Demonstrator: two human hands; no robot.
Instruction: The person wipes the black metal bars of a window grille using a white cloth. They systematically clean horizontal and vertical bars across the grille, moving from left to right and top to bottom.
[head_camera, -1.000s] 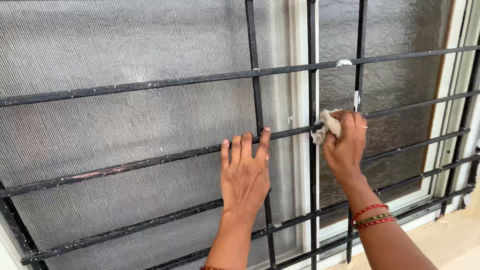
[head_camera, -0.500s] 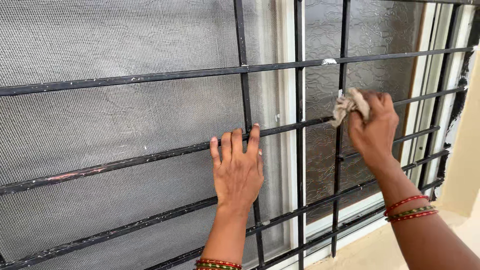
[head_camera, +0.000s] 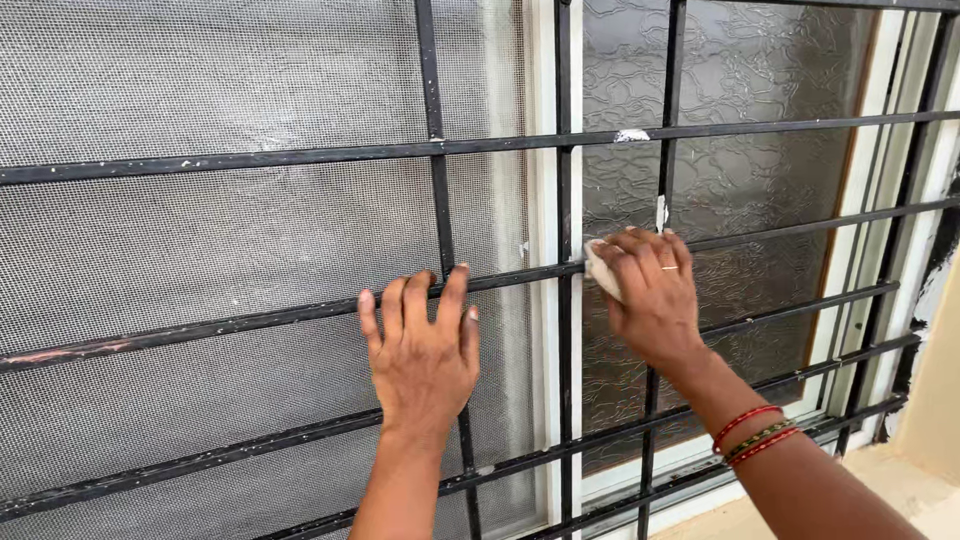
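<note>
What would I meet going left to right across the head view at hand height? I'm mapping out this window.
Mesh screen → left hand on the black grille bar → white window frame post → white cloth → right hand → patterned glass pane → red and green bangles.

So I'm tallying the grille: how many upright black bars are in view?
4: one above the left hand, one at the white frame, one above the right hand, one far right. More may lie outside view.
</note>
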